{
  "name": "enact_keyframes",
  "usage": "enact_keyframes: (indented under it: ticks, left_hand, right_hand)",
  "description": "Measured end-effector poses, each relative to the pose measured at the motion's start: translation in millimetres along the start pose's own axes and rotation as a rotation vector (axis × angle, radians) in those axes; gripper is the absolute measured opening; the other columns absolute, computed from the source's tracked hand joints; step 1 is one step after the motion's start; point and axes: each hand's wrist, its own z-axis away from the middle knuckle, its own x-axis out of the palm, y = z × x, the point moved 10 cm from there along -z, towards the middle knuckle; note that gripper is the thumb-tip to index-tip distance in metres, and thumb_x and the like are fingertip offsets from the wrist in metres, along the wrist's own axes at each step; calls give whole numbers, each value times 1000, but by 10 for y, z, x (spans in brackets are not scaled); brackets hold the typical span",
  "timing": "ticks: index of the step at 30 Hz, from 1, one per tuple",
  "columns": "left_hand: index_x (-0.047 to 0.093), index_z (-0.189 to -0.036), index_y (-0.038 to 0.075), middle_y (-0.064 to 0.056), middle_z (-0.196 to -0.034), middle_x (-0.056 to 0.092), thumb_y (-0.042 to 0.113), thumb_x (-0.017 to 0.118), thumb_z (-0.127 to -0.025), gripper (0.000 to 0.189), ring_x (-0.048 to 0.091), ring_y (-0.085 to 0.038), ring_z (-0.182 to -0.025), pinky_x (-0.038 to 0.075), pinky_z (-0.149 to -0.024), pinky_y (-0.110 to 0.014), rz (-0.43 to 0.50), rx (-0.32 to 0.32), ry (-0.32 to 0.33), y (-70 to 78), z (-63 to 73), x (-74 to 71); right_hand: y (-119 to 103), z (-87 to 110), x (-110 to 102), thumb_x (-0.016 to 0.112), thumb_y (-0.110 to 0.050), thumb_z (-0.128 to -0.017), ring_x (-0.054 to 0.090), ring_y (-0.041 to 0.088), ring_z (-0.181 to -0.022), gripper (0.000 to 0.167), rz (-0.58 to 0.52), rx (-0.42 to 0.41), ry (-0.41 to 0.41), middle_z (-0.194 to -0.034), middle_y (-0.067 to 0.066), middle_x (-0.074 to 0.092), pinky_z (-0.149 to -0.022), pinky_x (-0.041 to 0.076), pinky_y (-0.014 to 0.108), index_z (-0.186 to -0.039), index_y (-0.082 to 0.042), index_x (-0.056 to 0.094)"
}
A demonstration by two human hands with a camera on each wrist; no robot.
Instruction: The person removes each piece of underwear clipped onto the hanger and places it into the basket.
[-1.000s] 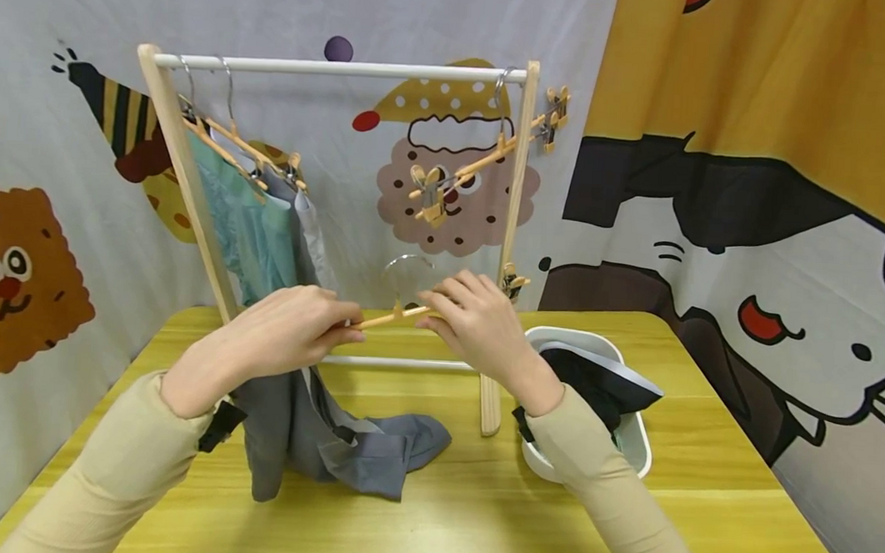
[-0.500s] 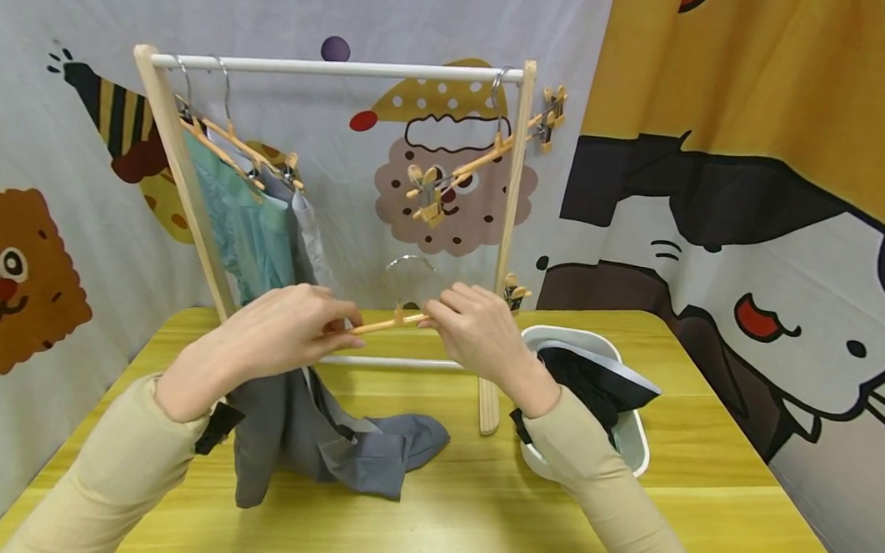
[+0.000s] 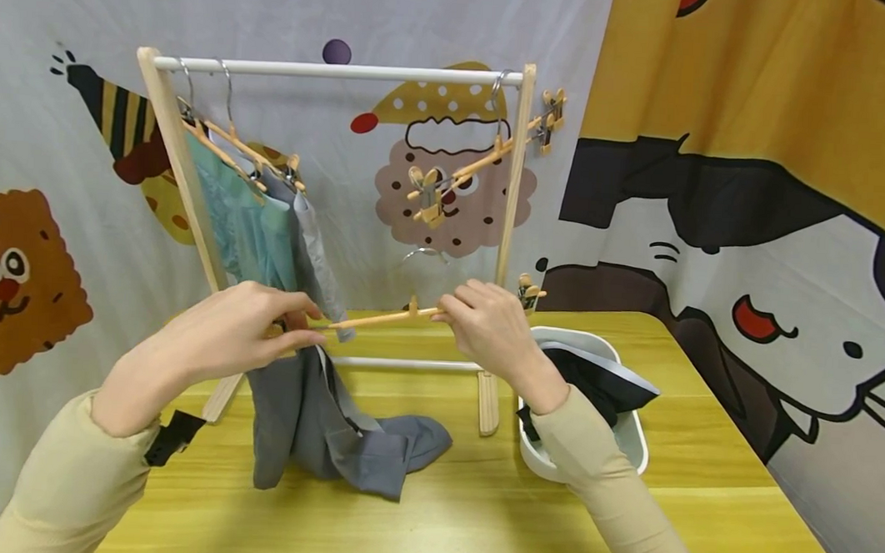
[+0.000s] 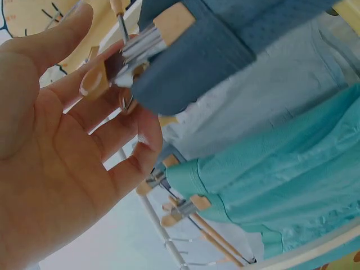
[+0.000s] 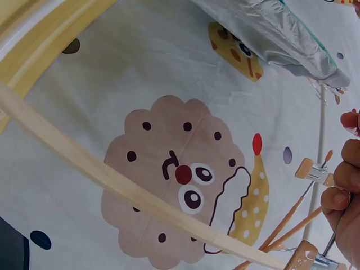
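Two hands up: here they are on one hanger [image 3: 380, 317], just off centre toward eight o'clock in the head view, its hook [image 3: 426, 251] rising near eleven.
Left hand [image 3: 221, 336], between eight and nine: fingers loosely bent behind the left clip [image 4: 95, 81], thumb standing off; no firm pinch shows in the wrist view!
Right hand [image 3: 492, 333], between four and five: pinching the hanger's right end, and that looks steady.
Grey garment [image 3: 373, 457], seven o'clock: one edge up at the left clip, the rest draping down onto the table [image 3: 429, 526].
Garment feel: soft, floppy, probably light, the table taking some weight; best taken at the flat edge, right beside the clip.
Hanger feel: thin, stiff, likely light, perhaps slick; hold near both ends, since a one-ended grip could let it tip.
Clip feel: springy, I'd judge; squeeze its tabs.
White basket [image 3: 636, 445], four o'clock: dark cloth [image 3: 595, 380] heaped inside, a corner jutting over the rim.
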Motion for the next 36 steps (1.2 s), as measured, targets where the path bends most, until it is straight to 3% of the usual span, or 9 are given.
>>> enact_keyframes:
  ticks: [5,12,19,24,31,36]
  left_hand:
    - [69,-104,11,4,-85,71,24,64,-90,19,54,4,-61,45,-56,-21,-3,-7,10,-36,33,-18]
    - [67,-106,11,-3,-96,72,21,63,-91,18,62,-2,-69,51,-62,-27,-9,-22,34,-86,48,-41]
    - [66,-108,6,6,-79,70,27,61,-93,26,60,0,-63,51,-60,-26,27,-96,12,-242,63,-22]
    - [67,-101,7,7,-76,70,27,60,-93,23,55,1,-59,47,-55,-21,64,-86,21,-257,68,-9]
    - [67,-91,9,4,-75,69,18,64,-90,10,53,1,-56,43,-50,-20,104,-80,134,-253,62,-56]
    - [68,-87,9,3,-73,70,16,67,-88,7,53,0,-54,40,-48,-20,63,-68,219,-231,67,-98]
  right_hand:
    - [28,25,10,38,-32,-102,42,14,-53,43,-4,10,-5,-61,1,53,-48,33,23,-75,-9,63]
    - [42,36,17,37,-33,-102,42,14,-53,44,-8,18,-9,-60,1,52,-48,33,24,-75,-10,62]
    - [63,53,17,36,-34,-102,43,15,-53,45,-6,24,-7,-61,1,53,-48,34,24,-74,-10,61]
    - [75,51,13,37,-32,-103,44,15,-54,43,-7,22,-12,-62,1,55,-48,35,24,-74,-10,61]
    - [103,54,15,33,-34,-103,44,14,-54,47,-11,34,-13,-62,1,56,-47,34,23,-75,-10,62]
    - [111,59,16,34,-35,-103,43,14,-53,46,-15,35,-11,-62,1,55,-47,33,23,-75,-10,62]
